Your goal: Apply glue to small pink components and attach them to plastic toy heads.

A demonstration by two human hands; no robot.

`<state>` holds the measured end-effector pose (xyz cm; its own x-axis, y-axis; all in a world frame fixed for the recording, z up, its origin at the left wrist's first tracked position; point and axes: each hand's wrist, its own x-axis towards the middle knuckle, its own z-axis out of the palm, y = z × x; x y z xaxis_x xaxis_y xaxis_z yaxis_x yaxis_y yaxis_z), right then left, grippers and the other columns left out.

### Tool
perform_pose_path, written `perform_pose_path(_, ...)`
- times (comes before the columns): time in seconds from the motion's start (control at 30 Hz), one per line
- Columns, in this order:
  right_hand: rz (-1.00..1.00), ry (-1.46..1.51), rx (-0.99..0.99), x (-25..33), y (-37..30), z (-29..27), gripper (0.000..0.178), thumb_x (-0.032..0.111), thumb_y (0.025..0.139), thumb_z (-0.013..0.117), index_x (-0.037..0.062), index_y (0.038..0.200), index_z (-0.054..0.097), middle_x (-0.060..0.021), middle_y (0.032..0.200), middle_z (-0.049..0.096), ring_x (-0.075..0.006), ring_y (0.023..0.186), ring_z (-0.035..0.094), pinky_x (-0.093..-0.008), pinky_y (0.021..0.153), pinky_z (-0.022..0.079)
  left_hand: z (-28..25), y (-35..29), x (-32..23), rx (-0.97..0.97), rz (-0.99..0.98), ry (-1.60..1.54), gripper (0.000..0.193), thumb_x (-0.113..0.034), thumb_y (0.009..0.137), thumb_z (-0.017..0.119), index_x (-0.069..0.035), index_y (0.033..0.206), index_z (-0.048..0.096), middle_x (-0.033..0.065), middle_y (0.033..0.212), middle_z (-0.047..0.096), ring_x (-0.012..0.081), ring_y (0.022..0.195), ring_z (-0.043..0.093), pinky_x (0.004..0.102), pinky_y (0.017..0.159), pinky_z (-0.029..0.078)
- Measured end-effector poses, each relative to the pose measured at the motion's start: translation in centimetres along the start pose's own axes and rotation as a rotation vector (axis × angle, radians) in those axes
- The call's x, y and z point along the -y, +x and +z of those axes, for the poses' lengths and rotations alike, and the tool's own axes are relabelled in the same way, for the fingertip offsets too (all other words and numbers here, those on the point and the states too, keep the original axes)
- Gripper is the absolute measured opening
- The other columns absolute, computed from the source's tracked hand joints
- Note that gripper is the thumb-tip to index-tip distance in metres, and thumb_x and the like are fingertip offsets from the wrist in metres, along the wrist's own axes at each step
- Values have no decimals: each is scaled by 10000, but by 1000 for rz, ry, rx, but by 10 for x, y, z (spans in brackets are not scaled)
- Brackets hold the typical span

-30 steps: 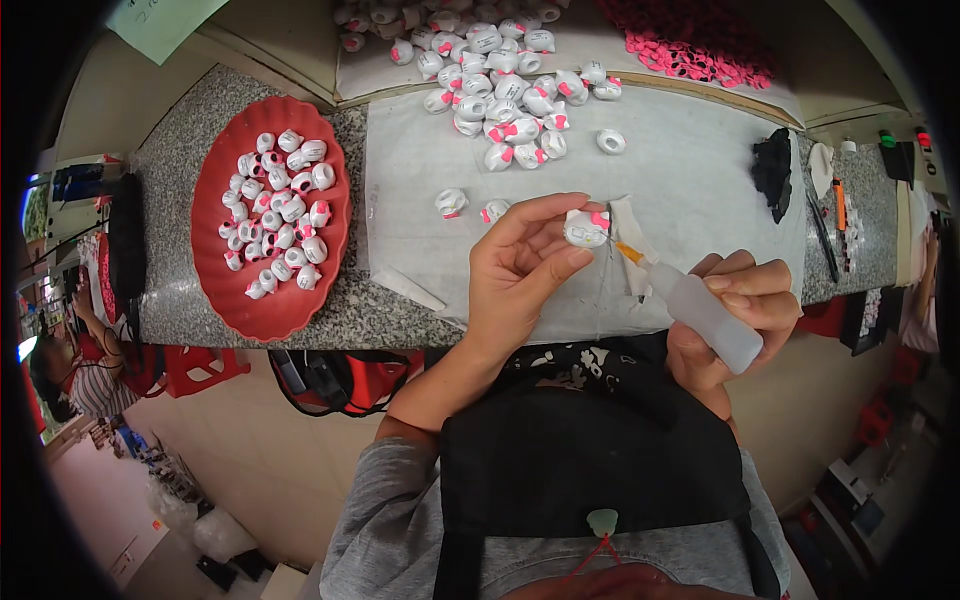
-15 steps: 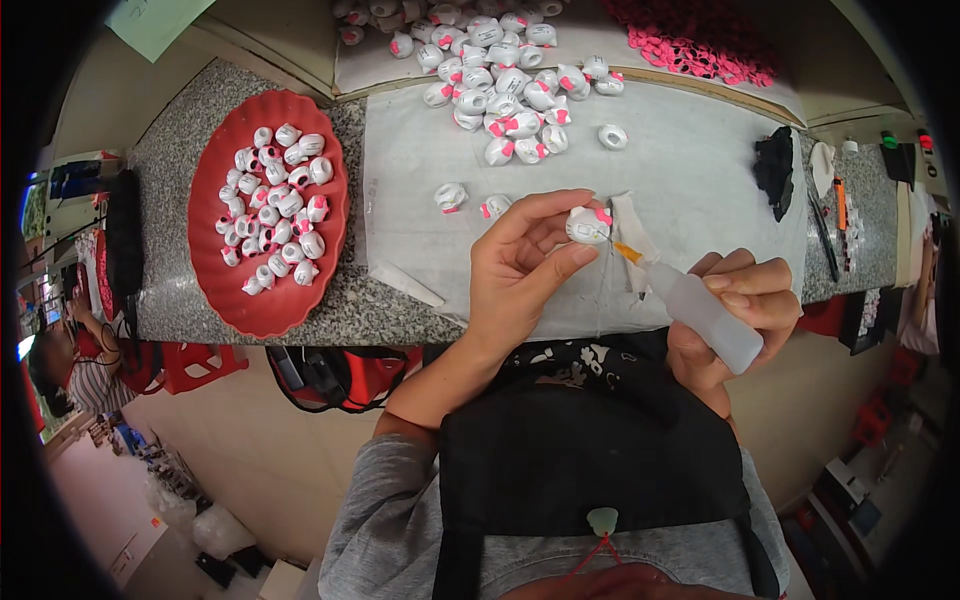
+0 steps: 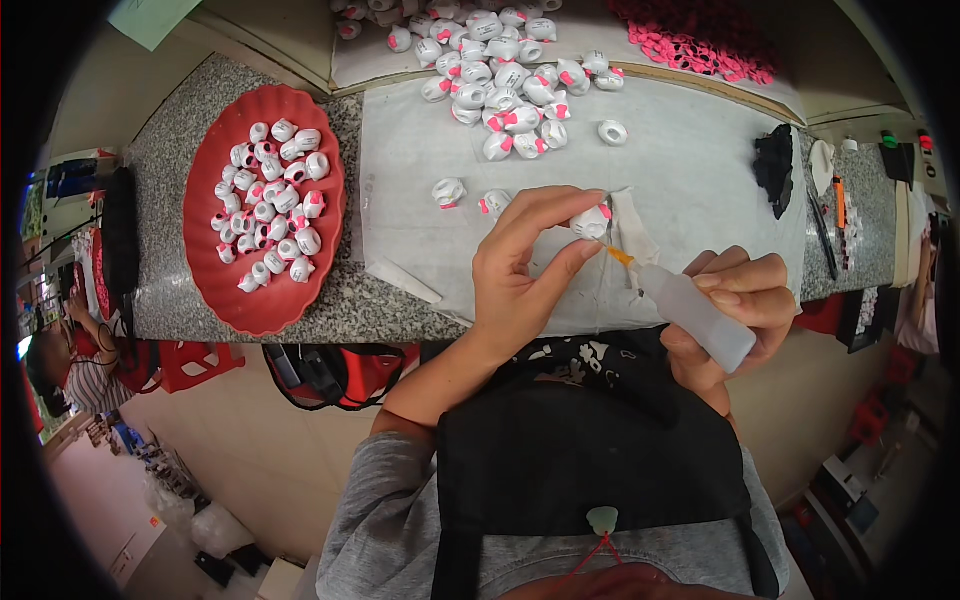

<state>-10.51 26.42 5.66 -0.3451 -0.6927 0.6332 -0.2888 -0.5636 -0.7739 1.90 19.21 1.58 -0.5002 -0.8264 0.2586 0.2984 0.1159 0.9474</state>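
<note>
Between the thumb and fingers of my left hand (image 3: 525,265) is a small white cat-head figure (image 3: 591,222) with a pink bow. My right hand (image 3: 735,305) grips a translucent squeeze bottle (image 3: 698,315), tilted so that its orange-based needle tip (image 3: 620,256) points up and left at the figure. The tip is at or very near the figure's lower edge; I cannot tell whether they touch. Just beyond my left hand, two more figures lie on the white paper (image 3: 410,240), one of them a white head (image 3: 449,192) with a pink bow.
A red scalloped tray (image 3: 200,200) of cat heads stands at the left. More heads (image 3: 510,77) are piled at the back, near many pink pieces (image 3: 690,45). A folded white cloth (image 3: 631,230), a black cloth (image 3: 774,172) and an orange-handled tool (image 3: 840,203) lie rightward. Another person (image 3: 95,370) sits far left.
My left hand has turned the cat head, so a different side faces up. The bottle has shifted slightly left and down with my right hand, its tip now at the head's lower edge.
</note>
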Motion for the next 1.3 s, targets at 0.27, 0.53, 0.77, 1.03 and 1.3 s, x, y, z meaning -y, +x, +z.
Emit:
perform_pose_path(0.27,36,100,-20,-7,9,-13,360,-4,589,671,45,830,408,-111,829,451,-129,625,482,-220,561,417,-2,0,-3,-90,-122,-180,325,65,698,533,24,1016,479,102,987,491,152,905,477,241,767,385)
perform_pose_path(0.53,557,-104,166,-76,70,-50,233,12,681,521,23,897,436,-52,795,454,-134,736,513,-254,551,445,-4,-2,1,-151,-155,-395,358,55,714,526,24,1058,433,109,1003,488,136,915,473,239,789,377)
perform_pose_path(0.77,158,-968,421,-124,101,-51,238,107,655,609,3,848,515,-103,781,498,-287,735,492,-324,643,387,-3,-3,1,-161,-191,-408,349,41,717,536,17,1053,444,82,978,499,121,895,477,231,781,378)
perform_pose_path(1.03,138,-966,440,-126,101,-51,225,64,639,613,3,836,524,-103,795,520,-278,743,501,-321,651,395,-3,-2,2,-133,-189,-400,349,36,718,538,12,1054,445,77,975,500,110,875,478,220,762,381)
perform_pose_path(1.3,191,-973,477,-122,102,-56,238,50,617,623,-9,829,535,-125,813,534,-296,741,512,-353,627,406,2,-2,3,-148,-212,-366,348,26,717,542,6,1052,449,69,966,505,101,866,477,210,752,379)
